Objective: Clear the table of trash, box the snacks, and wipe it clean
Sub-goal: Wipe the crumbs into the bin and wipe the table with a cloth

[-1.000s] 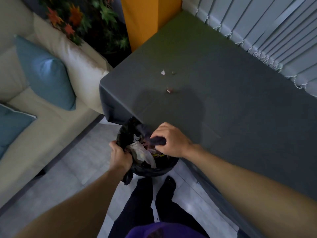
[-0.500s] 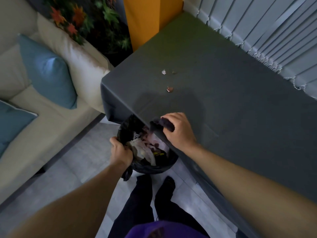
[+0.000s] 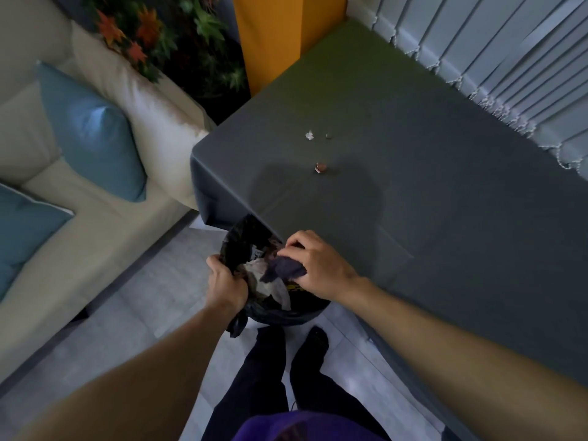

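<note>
A black trash bag point(image 3: 241, 240) lines a bin on the floor at the near-left edge of the grey table point(image 3: 445, 202). My left hand point(image 3: 224, 283) grips the bag's left rim. Over the bag's mouth, my right hand point(image 3: 318, 265) is shut on a dark purple cloth point(image 3: 283, 269). White crumpled paper point(image 3: 270, 284) and other trash lie inside the bag. On the table lie a small white scrap point(image 3: 309, 135), a tiny dark crumb point(image 3: 328, 136) and a small brown-red bit point(image 3: 320, 168).
A cream sofa point(image 3: 105, 192) with blue cushions point(image 3: 92, 135) stands to the left of the table. Vertical blinds point(image 3: 496, 52) run along the table's far right side. An orange pillar point(image 3: 270, 36) and a plant point(image 3: 152, 36) stand behind. My legs point(image 3: 280, 377) are below the bin.
My right hand, which had lifted toward the table edge with the purple cloth, has dropped back down over the bag's mouth. My left hand keeps its grip on the rim.
</note>
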`<state>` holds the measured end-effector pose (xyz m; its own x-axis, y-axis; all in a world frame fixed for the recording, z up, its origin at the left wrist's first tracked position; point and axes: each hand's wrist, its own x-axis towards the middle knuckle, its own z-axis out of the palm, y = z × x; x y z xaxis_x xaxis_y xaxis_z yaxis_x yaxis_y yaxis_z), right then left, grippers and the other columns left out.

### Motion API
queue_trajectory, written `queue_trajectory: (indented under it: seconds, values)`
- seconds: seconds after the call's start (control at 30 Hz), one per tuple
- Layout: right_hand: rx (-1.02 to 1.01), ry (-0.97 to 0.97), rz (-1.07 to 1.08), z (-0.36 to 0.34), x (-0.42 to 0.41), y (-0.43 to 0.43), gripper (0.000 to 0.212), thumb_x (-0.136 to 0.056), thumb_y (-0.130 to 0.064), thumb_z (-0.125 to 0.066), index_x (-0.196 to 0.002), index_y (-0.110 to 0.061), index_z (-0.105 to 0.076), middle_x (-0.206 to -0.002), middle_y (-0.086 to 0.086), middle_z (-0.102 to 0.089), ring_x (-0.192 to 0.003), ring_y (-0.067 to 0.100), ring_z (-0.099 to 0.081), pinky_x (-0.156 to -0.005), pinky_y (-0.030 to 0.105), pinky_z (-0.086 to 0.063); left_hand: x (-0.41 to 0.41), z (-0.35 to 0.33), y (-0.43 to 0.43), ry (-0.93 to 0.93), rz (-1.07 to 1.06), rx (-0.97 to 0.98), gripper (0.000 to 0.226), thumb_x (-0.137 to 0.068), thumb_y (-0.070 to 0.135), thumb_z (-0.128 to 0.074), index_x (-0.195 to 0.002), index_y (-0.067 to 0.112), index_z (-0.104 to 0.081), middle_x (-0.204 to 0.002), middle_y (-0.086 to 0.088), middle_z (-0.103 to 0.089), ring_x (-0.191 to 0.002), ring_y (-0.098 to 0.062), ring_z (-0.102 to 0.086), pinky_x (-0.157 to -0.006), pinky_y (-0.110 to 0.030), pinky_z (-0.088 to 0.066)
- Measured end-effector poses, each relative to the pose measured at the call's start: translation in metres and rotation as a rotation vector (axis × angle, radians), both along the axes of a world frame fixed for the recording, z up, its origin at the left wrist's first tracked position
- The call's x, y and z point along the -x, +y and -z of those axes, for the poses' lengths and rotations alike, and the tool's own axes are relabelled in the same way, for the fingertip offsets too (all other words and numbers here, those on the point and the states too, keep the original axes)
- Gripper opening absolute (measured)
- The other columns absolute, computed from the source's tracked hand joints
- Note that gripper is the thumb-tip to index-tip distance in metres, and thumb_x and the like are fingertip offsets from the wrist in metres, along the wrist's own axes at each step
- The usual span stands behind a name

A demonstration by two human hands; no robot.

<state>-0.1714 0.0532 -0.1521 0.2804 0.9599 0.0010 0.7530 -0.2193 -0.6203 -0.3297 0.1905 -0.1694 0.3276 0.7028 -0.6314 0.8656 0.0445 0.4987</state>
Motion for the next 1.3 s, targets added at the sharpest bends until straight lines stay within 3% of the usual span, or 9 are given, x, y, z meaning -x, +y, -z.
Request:
queue_trajectory:
  seconds: [0.1,0.3,0.53,0.7,0.77,0.87,1.07,1.17,1.3]
  values:
    - [-0.040,0.089,0.126,0.000,-0.004,-0.003,0.036,-0.070,-0.011,-0.080,-0.105,-0.011,-0.068,-0.111,0.003,-0.056,-0.099,0.019,-0.058,-0.084,0.028,-0.050,-0.002,-0.002,0.002,0.001,-0.001,-0.010,0.033,-0.090,0.006,-0.047,-0.111,0.015,-0.024,-0.106,-0.021,-0.055,-0.092,-0.034,-0.057,-0.080,-0.053,-0.054]
    - [-0.128,-0.008,0.719,-0.006,-0.055,-0.009,0.004,-0.070,-0.013,-0.069,-0.073,-0.013,-0.066,-0.073,0.000,-0.066,-0.075,0.025,-0.060,-0.067,0.031,-0.046,-0.005,-0.006,0.008,0.062,0.008,-0.099,0.027,-0.095,0.015,-0.046,-0.114,0.008,-0.027,-0.108,-0.025,-0.058,-0.094,-0.044,-0.059,-0.084,-0.058,-0.052]
    - [-0.142,0.036,1.124,-0.001,-0.111,-0.001,0.037,-0.089,-0.007,-0.054,-0.125,-0.011,-0.063,-0.123,0.009,-0.064,-0.113,0.027,-0.059,-0.099,0.031,-0.041,-0.010,-0.004,0.026,0.086,0.009,-0.065,0.028,-0.092,0.008,-0.043,-0.115,0.011,-0.027,-0.110,-0.023,-0.058,-0.095,-0.043,-0.059,-0.085,-0.057,-0.052]
    - [0.155,-0.219,0.746,0.003,-0.112,0.014,0.044,-0.085,-0.043,-0.058,-0.125,-0.026,-0.064,-0.141,-0.013,-0.051,-0.119,0.024,-0.045,-0.094,0.041,-0.042,-0.015,-0.001,0.039,0.091,0.021,-0.046,0.026,-0.092,0.008,-0.043,-0.110,0.016,-0.026,-0.107,-0.022,-0.058,-0.092,-0.041,-0.059,-0.083,-0.057,-0.053]
    - [0.113,-0.250,0.682,0.009,-0.117,0.010,0.039,-0.086,-0.033,-0.060,-0.123,-0.023,-0.067,-0.136,-0.010,-0.056,-0.115,0.025,-0.047,-0.094,0.042,-0.046,-0.017,0.000,0.044,0.092,0.025,-0.030,0.026,-0.092,0.008,-0.043,-0.109,0.017,-0.025,-0.106,-0.021,-0.058,-0.092,-0.040,-0.059,-0.083,-0.057,-0.053]
    - [-0.019,-0.164,0.848,0.012,-0.136,0.017,0.038,-0.084,-0.010,-0.061,-0.121,-0.009,-0.068,-0.122,0.008,-0.066,-0.106,0.031,-0.057,-0.095,0.034,-0.046,-0.021,0.002,0.052,0.092,0.038,-0.021,0.027,-0.092,0.007,-0.042,-0.109,0.018,-0.025,-0.104,-0.020,-0.058,-0.091,-0.040,-0.059,-0.083,-0.057,-0.053]
    - [-0.061,0.044,1.034,-0.002,-0.187,0.067,0.046,-0.085,-0.010,-0.059,-0.131,-0.004,-0.058,-0.130,0.014,-0.060,-0.120,0.026,-0.057,-0.106,0.027,-0.039,-0.023,0.009,0.064,0.106,0.064,-0.012,0.030,-0.088,0.003,-0.040,-0.106,0.019,-0.025,-0.095,-0.016,-0.058,-0.082,-0.036,-0.059,-0.076,-0.056,-0.054]
    - [0.022,0.086,0.929,-0.010,-0.201,0.095,0.047,-0.082,-0.008,-0.058,-0.129,-0.008,-0.061,-0.126,0.010,-0.066,-0.117,0.024,-0.060,-0.105,0.026,-0.042,-0.025,0.011,0.068,0.099,0.083,-0.005,0.029,-0.089,0.004,-0.040,-0.108,0.019,-0.025,-0.093,-0.016,-0.058,-0.080,-0.034,-0.060,-0.074,-0.055,-0.055]
    - [0.094,0.091,0.521,-0.012,-0.182,0.111,0.047,-0.079,-0.002,-0.058,-0.123,-0.013,-0.068,-0.120,0.008,-0.069,-0.112,0.021,-0.062,-0.095,0.014,-0.038,-0.027,0.012,0.071,0.103,0.100,-0.004,0.028,-0.090,0.004,-0.040,-0.109,0.018,-0.025,-0.090,-0.015,-0.058,-0.079,-0.034,-0.060,-0.073,-0.055,-0.056]
